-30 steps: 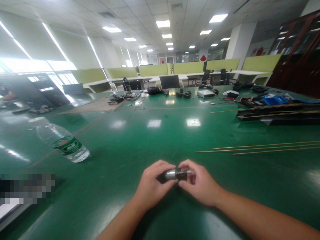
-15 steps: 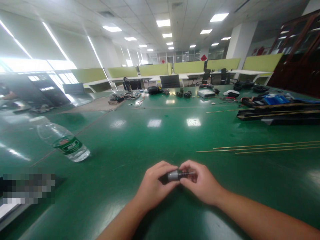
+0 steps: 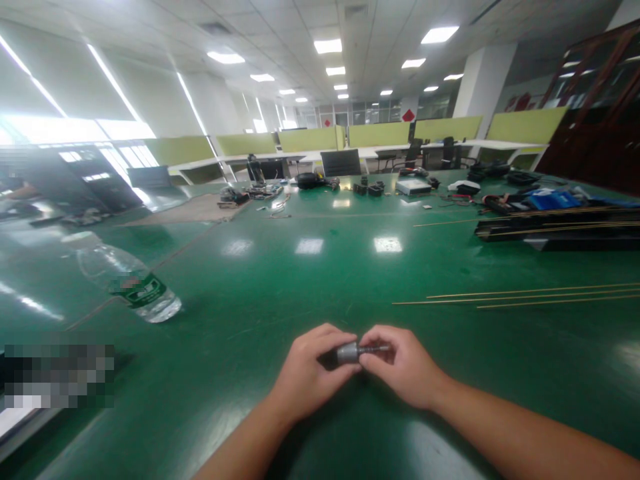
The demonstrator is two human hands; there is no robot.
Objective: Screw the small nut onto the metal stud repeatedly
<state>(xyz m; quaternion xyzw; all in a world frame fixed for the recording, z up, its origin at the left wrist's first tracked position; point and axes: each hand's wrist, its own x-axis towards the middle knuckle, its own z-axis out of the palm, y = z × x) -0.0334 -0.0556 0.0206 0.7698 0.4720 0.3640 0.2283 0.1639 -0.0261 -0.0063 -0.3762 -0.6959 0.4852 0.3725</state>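
Note:
Between my two hands, low over the green table (image 3: 280, 280), is a small grey metal cylinder (image 3: 347, 353) with a thin dark shaft (image 3: 374, 349) pointing right. My left hand (image 3: 313, 363) is closed round the cylinder, thumb below and fingers above, hiding its left end. At the shaft side, my right hand (image 3: 403, 367) pinches with thumb and fingertips near where shaft and cylinder meet. The shaft's tip reaches in behind the right fingers. The cylinder's exact kind is too small and blurred to tell.
A water bottle (image 3: 133, 283) is at the left, near a pixelated dark object (image 3: 57, 373). Thin brass-coloured rods (image 3: 525, 295) lie at the right, with black trays (image 3: 560, 230) beyond. Electronics and a white-topped box (image 3: 413, 187) line the far edge.
Both hands stay almost in place. My right fingers have shifted slightly at the shaft, and the dark part beside the cylinder's end looks slimmer now.

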